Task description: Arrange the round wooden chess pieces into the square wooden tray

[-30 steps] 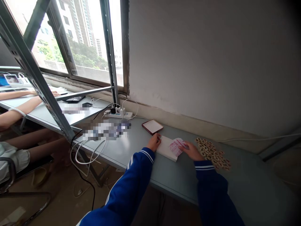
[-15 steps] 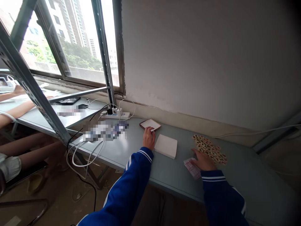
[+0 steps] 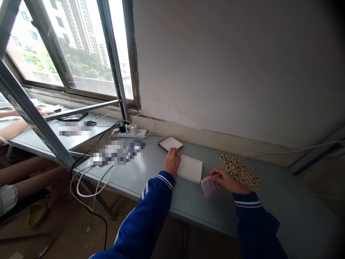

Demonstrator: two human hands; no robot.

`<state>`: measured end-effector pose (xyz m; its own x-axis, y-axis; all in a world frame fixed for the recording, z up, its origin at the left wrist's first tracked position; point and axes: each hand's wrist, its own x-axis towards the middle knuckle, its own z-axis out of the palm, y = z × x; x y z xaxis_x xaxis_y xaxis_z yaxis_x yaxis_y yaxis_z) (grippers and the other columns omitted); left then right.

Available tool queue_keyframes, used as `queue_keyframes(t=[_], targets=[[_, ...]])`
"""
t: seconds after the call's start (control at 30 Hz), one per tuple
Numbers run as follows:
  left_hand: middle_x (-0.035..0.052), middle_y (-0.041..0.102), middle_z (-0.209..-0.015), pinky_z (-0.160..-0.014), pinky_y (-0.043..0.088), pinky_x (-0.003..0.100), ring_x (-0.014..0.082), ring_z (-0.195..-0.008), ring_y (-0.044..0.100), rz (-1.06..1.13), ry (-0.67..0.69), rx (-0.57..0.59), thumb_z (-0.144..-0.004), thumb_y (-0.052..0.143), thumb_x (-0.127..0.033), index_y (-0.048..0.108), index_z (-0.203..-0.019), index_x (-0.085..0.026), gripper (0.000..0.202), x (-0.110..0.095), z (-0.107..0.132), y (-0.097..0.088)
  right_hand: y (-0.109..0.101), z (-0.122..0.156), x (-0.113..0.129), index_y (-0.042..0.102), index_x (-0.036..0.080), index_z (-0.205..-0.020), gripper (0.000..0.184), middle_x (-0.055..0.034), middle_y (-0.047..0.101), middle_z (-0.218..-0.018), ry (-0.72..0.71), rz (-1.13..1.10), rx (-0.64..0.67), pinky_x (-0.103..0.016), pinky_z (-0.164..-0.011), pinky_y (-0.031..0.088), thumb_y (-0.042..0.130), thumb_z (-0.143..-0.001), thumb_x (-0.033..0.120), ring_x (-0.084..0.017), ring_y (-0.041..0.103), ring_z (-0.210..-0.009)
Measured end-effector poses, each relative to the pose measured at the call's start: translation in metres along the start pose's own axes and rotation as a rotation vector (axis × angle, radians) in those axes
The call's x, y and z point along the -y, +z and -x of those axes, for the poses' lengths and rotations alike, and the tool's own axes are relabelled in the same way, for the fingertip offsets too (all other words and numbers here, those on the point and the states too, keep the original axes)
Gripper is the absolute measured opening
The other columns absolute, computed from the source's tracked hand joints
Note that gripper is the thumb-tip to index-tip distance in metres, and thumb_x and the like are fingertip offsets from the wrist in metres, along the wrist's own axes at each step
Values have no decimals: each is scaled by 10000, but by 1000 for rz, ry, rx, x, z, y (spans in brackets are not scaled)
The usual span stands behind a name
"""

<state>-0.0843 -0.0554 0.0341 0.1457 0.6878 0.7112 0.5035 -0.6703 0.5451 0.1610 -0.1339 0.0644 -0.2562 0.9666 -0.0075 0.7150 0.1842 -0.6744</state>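
Observation:
My left hand [image 3: 171, 162] rests between a shallow dark-red box part [image 3: 170, 142] with a white inside and a flat white box [image 3: 190, 168]. Its fingers are slightly bent and apart, with nothing visible in them. My right hand [image 3: 226, 180] pinches a clear plastic packet with a pinkish print [image 3: 210, 186] by its upper edge. The packet is blurred and lies just right of the white box. Beyond the right hand spread several round, wood-coloured game pieces [image 3: 239, 170] with dark and red marks.
A white power strip [image 3: 130, 133] with plugs stands by the wall, and white cables [image 3: 95, 183] hang over the grey table's left edge. A metal post [image 3: 35, 115] separates the neighbouring table, where another person's arm [image 3: 14, 129] rests.
My right hand has gripped the packet and moved left with it towards the white box. My left hand has drawn slightly back from the dark-red box part.

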Motion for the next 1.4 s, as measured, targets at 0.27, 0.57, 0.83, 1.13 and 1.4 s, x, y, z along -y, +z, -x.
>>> queue_keyframes(t=[0.27, 0.57, 0.83, 1.13, 1.4], targets=[[19, 587, -930, -848, 257, 378, 183, -897, 450, -212, 41, 210, -845, 401, -348, 576, -765, -196, 245, 0, 2, 0, 38, -77, 27, 546, 190, -790, 243, -5, 585, -766, -19, -79, -433, -234, -642, 376, 513, -722, 420, -135, 522, -720], [26, 546, -1011, -890, 226, 398, 205, -979, 426, -369, 44, 267, -788, 507, -302, 581, -779, -211, 117, 9, -4, 15, 49, -79, 3, 630, 284, -873, 186, 28, 621, -718, 117, 211, -396, -226, -615, 323, 571, -704, 332, -112, 532, -657], [35, 512, -1076, -928, 227, 429, 221, -1007, 411, -359, 10, 297, -795, 483, -335, 608, -824, -233, 164, 10, -4, 15, 62, -80, 16, 603, 251, -810, 123, 37, 652, -812, 303, 243, -460, -267, -714, 291, 559, -716, 316, -131, 563, -787], [71, 368, -1301, -1002, 265, 411, 242, -1190, 329, -132, 24, 527, -725, 532, -263, 471, -1181, -218, 462, 25, 0, 25, 58, -74, 22, 562, 227, -791, 103, 37, 643, -802, 442, 130, -564, -264, -713, 272, 530, -715, 290, -122, 556, -793], [106, 257, -1396, -1033, 200, 419, 251, -1264, 245, -166, -115, 745, -663, 488, -164, 241, -1340, -150, 721, 19, 2, 27, 64, -73, 20, 575, 216, -642, 19, 26, 632, -725, 349, 345, -412, -314, -748, 217, 582, -641, 199, -157, 504, -852]])
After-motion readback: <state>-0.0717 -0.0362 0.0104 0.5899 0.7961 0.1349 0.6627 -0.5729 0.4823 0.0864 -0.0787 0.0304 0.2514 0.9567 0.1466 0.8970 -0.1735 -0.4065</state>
